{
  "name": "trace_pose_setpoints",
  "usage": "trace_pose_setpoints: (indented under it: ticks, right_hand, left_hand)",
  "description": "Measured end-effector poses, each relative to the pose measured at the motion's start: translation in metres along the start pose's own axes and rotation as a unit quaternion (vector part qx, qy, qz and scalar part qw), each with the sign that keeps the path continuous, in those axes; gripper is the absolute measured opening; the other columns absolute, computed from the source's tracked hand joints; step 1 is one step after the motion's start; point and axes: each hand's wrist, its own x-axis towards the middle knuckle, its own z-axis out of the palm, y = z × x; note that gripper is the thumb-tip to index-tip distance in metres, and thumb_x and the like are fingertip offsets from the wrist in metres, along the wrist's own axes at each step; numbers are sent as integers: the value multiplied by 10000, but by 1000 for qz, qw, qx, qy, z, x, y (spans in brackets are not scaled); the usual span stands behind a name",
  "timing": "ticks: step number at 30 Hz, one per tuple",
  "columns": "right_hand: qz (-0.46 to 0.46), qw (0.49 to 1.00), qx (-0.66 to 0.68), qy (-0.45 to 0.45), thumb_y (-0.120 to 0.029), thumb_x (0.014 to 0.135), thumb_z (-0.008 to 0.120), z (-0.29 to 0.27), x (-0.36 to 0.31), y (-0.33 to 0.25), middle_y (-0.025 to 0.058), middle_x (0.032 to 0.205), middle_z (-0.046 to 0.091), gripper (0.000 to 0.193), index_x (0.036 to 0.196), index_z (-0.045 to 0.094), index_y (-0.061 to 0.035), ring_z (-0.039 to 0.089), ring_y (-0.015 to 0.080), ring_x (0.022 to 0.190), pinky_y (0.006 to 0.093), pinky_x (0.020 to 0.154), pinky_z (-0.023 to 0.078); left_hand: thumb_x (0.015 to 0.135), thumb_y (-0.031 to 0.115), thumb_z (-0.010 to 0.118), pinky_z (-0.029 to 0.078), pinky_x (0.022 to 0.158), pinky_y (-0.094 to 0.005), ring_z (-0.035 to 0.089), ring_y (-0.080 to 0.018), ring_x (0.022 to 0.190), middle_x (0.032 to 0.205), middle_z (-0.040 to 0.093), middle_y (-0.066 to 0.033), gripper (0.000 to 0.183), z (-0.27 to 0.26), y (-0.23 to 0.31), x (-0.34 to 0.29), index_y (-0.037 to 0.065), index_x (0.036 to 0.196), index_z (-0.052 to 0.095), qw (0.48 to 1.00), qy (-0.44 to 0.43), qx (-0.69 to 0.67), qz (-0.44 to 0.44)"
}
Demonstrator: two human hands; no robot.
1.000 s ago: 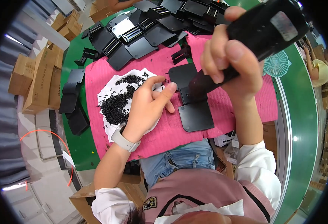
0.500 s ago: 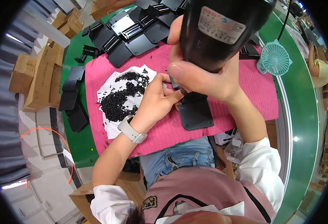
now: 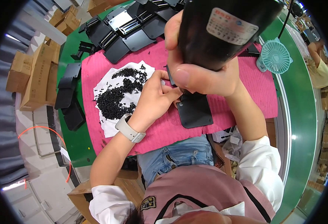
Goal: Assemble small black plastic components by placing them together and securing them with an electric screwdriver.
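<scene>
My right hand (image 3: 208, 76) is wrapped round a black electric screwdriver (image 3: 197, 41), held upright with a white label on its side. Its tip is hidden behind the hand and points down at a black hinged stand (image 3: 195, 112). That stand lies on the pink mat (image 3: 253, 93), its flat square plate toward me. My left hand (image 3: 154, 97), a pale watch on its wrist, pinches the stand's far part just under the driver; a screw between the fingertips cannot be made out. Left of it, many small black screws (image 3: 113, 102) are heaped on a white cloth (image 3: 111, 130).
Several black stands (image 3: 141, 41) are piled at the far edge of the green table (image 3: 82, 149), with more black plates (image 3: 68, 86) along its left. A teal fan (image 3: 276, 56) stands at the far right. Cardboard boxes (image 3: 37, 82) are stacked beyond the left edge.
The screwdriver is tilted slightly further to the right in view. Both hands keep nearly the same place at the stand, and the whole scene has shifted slightly left.
</scene>
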Motion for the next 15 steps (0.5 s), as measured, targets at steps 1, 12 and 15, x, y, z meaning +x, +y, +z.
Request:
trace_pose_setpoints:
  ticks: [1,12,15]
  right_hand:
    - [5,1000,0,-1,-52,683,660,0,0,0,68,630,557,405,1026,462,33,508,79,485,203,440,417]
    - [-70,991,-111,39,-154,650,717,5,-9,8,20,679,519,333,866,513,-2,507,81,566,199,525,411]
    - [53,998,22,12,-120,717,694,-3,-10,-3,31,645,489,436,1057,441,-13,437,90,432,214,453,397]
  left_hand:
    - [836,10,633,475,549,-261,605,-136,593,670,622,-99,291,0,0,0,-31,1016,409,1000,0,-1,0]
    - [792,5,650,481,515,-280,623,-155,583,675,629,-116,288,2,12,0,-31,955,415,998,18,59,-15]
    - [801,116,684,486,523,-291,626,-139,557,611,633,-107,297,-1,-2,-5,-48,971,504,977,68,180,90]
